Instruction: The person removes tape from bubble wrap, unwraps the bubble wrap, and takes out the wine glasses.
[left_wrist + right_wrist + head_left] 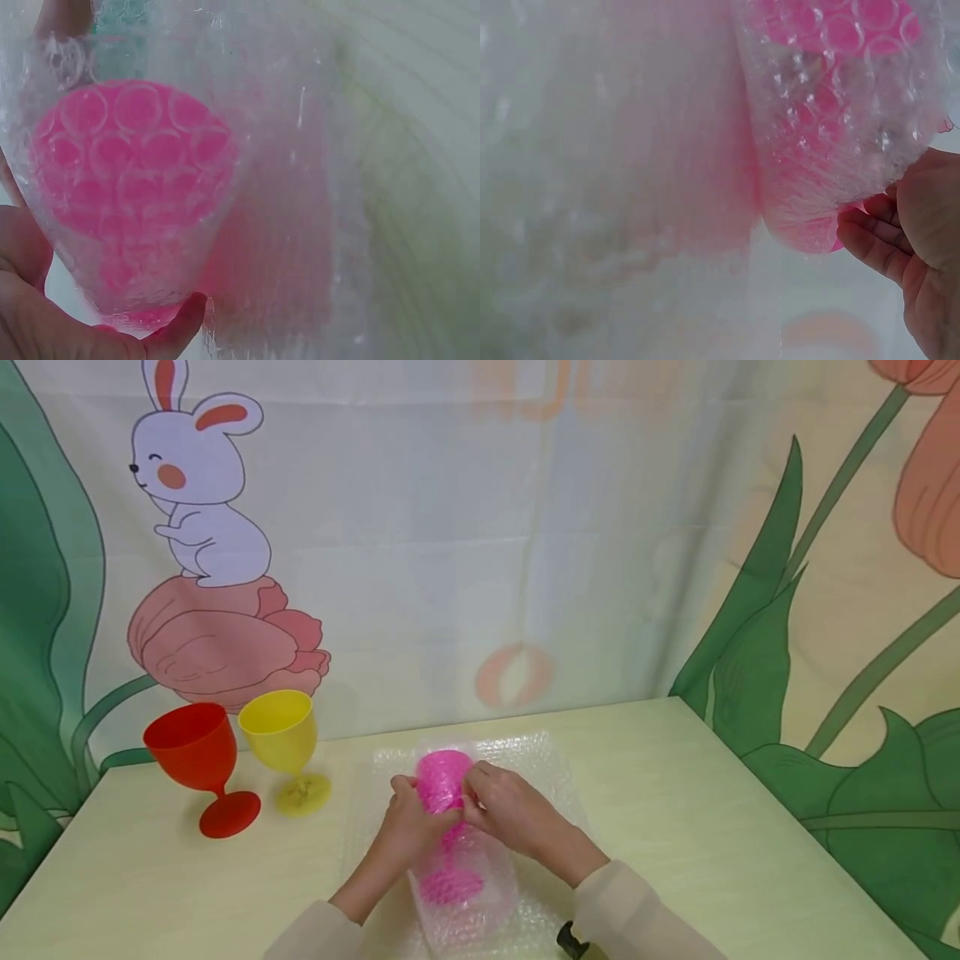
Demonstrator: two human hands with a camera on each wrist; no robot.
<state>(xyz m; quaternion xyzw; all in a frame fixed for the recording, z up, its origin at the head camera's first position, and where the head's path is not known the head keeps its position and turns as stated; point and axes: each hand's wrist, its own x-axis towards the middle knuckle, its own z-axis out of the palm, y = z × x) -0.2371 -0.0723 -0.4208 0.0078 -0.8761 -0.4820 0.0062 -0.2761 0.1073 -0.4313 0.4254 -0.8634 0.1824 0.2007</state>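
Note:
A pink plastic goblet (444, 768) lies inside bubble wrap (536, 760) in the middle of the table, its foot toward me. Through the bubbles the goblet's round foot (135, 157) shows large in the left wrist view. My left hand (411, 827) grips the wrapped goblet from the left, its thumb and fingers around the bowl end. On the right, my right hand (517, 806) has its fingers bent against the wrap beside the bowl and pinches its edge. The right wrist view shows those fingers (874, 236) at the wrapped bowl; their tips are partly hidden.
To the left stand a red goblet (195, 747) and a yellow goblet (281, 735), both upright. The pale table (697, 827) reaches back to a printed curtain (420, 568). Near my right sleeve is a small black object (572, 939).

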